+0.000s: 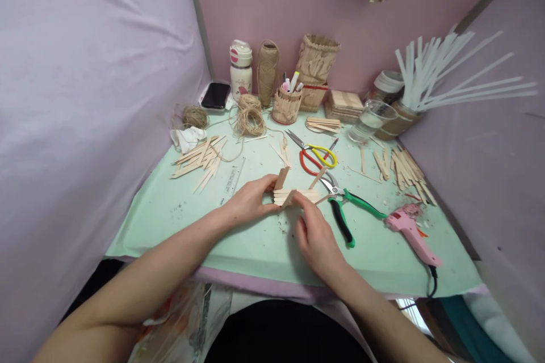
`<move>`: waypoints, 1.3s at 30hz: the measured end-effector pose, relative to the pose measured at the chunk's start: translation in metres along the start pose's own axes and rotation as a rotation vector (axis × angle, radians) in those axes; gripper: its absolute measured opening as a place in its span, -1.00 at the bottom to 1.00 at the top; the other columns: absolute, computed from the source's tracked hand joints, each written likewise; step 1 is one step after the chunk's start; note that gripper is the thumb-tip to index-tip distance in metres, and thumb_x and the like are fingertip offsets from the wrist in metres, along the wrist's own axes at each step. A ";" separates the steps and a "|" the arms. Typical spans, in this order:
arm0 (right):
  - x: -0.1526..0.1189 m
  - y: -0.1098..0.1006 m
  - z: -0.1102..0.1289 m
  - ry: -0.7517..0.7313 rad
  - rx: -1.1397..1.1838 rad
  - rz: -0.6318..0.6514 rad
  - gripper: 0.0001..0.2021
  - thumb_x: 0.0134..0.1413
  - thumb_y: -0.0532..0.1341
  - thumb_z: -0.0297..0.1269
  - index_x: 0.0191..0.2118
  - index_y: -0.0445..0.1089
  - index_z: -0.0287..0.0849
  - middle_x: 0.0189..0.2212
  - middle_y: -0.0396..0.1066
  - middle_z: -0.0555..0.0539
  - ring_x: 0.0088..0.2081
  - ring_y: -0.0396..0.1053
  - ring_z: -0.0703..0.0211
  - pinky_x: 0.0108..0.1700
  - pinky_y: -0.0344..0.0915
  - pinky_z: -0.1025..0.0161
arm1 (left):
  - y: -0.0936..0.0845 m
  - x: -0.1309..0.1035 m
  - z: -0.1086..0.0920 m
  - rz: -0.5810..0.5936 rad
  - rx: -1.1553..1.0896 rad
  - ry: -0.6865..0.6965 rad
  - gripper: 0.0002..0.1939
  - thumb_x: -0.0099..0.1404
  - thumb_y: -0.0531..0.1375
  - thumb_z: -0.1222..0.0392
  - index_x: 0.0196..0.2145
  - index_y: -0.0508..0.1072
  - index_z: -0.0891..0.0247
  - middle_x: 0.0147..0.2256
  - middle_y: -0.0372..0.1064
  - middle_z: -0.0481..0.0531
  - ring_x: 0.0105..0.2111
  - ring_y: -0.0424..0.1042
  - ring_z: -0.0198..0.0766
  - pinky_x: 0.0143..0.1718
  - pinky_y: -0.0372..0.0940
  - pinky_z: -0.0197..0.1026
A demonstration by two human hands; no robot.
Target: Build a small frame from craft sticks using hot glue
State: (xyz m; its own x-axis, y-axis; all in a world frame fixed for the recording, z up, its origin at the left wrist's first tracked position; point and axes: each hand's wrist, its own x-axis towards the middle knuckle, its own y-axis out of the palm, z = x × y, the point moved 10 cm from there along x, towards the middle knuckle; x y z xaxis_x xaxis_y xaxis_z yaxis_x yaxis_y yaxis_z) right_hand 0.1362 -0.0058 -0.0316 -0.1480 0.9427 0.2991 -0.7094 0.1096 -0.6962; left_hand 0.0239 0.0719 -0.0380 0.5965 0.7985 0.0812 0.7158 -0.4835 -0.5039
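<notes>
The left hand (251,201) grips one stick assembly (280,197); the right hand (318,235) touches it, grip unclear; one glue gun (412,233) lies near the worktop (460,272)'s right edge.

Pretty sure this is a little craft nook, more hobby workshop than office. The worktop (259,252) has a pink glue gun (413,232), scissors (317,155), green-handled pruners (335,190), loose wooden sticks (406,173) and a coil of twine (250,118), plus a small stick construction (309,195) in hand. Pink wall (264,5) behind, lilac cloth (93,68) down the sides, phone (216,96) and drink bottle (241,76) toward the back.
</notes>
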 end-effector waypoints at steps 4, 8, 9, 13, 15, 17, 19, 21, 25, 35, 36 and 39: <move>0.006 0.002 -0.013 0.163 0.245 -0.022 -0.52 0.19 0.01 -0.45 0.23 0.13 -0.12 0.21 0.28 -0.23 0.22 0.27 0.02 0.24 0.25 -0.11 | 0.001 0.000 0.002 0.011 -0.001 -0.008 -0.43 0.11 0.34 0.25 0.08 0.30 0.19 0.01 0.47 0.07 -0.01 0.49 -0.13 0.03 0.36 -0.11; 0.018 0.006 -0.015 0.185 0.470 -0.066 -0.51 0.18 0.02 -0.46 0.22 0.10 -0.08 0.25 0.22 -0.20 0.26 0.22 0.09 0.30 0.17 -0.07 | 0.001 0.000 0.002 0.012 -0.010 -0.013 -0.43 0.13 0.34 0.24 0.09 0.30 0.19 0.03 0.46 0.08 0.00 0.48 -0.14 0.05 0.35 -0.11; 0.022 0.006 -0.015 0.185 0.514 -0.081 -0.53 0.18 0.02 -0.46 0.21 0.11 -0.08 0.25 0.21 -0.19 0.27 0.21 0.11 0.31 0.15 -0.07 | 0.001 0.000 0.002 0.014 -0.016 -0.014 -0.43 0.14 0.33 0.24 0.09 0.29 0.19 0.04 0.45 0.08 0.00 0.48 -0.14 0.05 0.35 -0.10; 0.033 0.010 -0.018 0.208 0.622 -0.089 -0.58 0.20 0.00 -0.44 0.17 0.10 -0.07 0.23 0.26 -0.21 0.26 0.23 0.11 0.29 0.16 -0.10 | 0.001 0.000 0.002 0.015 -0.020 -0.022 -0.45 0.13 0.34 0.25 0.07 0.33 0.20 0.04 0.46 0.10 0.01 0.48 -0.12 0.05 0.35 -0.08; 0.036 0.012 -0.019 0.216 0.635 -0.074 -0.57 0.20 0.00 -0.45 0.17 0.09 -0.08 0.21 0.30 -0.20 0.22 0.28 0.10 0.27 0.19 -0.10 | 0.001 0.000 0.003 0.015 -0.028 -0.024 -0.47 0.13 0.34 0.24 0.06 0.36 0.21 0.04 0.46 0.11 0.01 0.48 -0.11 0.04 0.35 -0.07; 0.038 0.014 -0.019 0.219 0.637 -0.062 -0.57 0.19 0.01 -0.45 0.17 0.08 -0.08 0.18 0.34 -0.20 0.17 0.33 0.10 0.24 0.22 -0.10 | 0.001 0.000 0.003 0.015 -0.039 -0.024 -0.49 0.13 0.34 0.24 0.05 0.37 0.21 0.04 0.46 0.11 0.00 0.48 -0.11 0.05 0.35 -0.07; 0.039 0.014 -0.019 0.216 0.637 -0.056 -0.57 0.18 0.01 -0.45 0.16 0.09 -0.07 0.16 0.36 -0.20 0.15 0.36 0.10 0.22 0.25 -0.09 | 0.001 0.000 0.003 0.016 -0.044 -0.025 -0.50 0.13 0.34 0.24 0.04 0.38 0.21 0.03 0.47 0.10 -0.01 0.48 -0.11 0.05 0.34 -0.07; 0.040 0.015 -0.019 0.209 0.630 -0.055 -0.57 0.18 0.02 -0.45 0.16 0.09 -0.07 0.15 0.36 -0.20 0.15 0.36 0.09 0.20 0.27 -0.09 | 0.001 0.000 0.003 0.016 -0.045 -0.029 -0.51 0.13 0.33 0.24 0.03 0.38 0.21 0.02 0.48 0.09 -0.01 0.49 -0.12 0.05 0.34 -0.07; 0.040 0.015 -0.020 0.197 0.600 -0.057 -0.57 0.18 0.02 -0.45 0.16 0.10 -0.09 0.13 0.39 -0.22 0.12 0.39 0.08 0.16 0.31 -0.07 | 0.000 0.000 0.002 0.009 -0.044 -0.039 -0.52 0.13 0.33 0.25 0.03 0.38 0.22 0.01 0.49 0.09 -0.02 0.49 -0.12 0.05 0.35 -0.06; 0.043 0.003 -0.009 0.139 0.445 -0.060 -0.60 0.18 0.02 -0.42 0.10 0.35 -0.08 0.07 0.45 -0.10 0.10 0.40 0.08 0.17 0.30 0.03 | 0.000 0.001 0.000 -0.007 -0.039 -0.060 -0.55 0.13 0.31 0.27 0.00 0.43 0.22 -0.02 0.50 0.08 -0.04 0.50 -0.13 0.02 0.36 -0.11; 0.043 0.003 -0.009 0.141 0.441 -0.060 -0.60 0.19 0.02 -0.42 0.10 0.36 -0.08 0.06 0.46 -0.10 0.09 0.40 0.08 0.16 0.30 0.04 | 0.000 0.001 -0.001 -0.004 -0.031 -0.058 -0.56 0.13 0.31 0.27 0.00 0.43 0.23 -0.02 0.50 0.08 -0.04 0.49 -0.13 0.02 0.35 -0.11; 0.043 0.002 -0.009 0.139 0.421 -0.063 -0.60 0.19 0.01 -0.41 0.10 0.37 -0.09 0.06 0.47 -0.09 0.08 0.41 0.08 0.16 0.30 0.06 | 0.000 0.001 -0.002 0.000 -0.019 -0.051 -0.58 0.15 0.30 0.28 -0.01 0.44 0.23 -0.02 0.50 0.09 -0.04 0.49 -0.12 0.01 0.35 -0.10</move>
State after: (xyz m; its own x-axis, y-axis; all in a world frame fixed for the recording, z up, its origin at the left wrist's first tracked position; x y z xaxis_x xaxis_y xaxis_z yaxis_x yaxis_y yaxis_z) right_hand 0.1345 0.0382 -0.0256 -0.0222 0.9748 0.2222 -0.9369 0.0573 -0.3448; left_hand 0.0252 0.0721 -0.0363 0.5779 0.8153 0.0369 0.7227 -0.4902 -0.4872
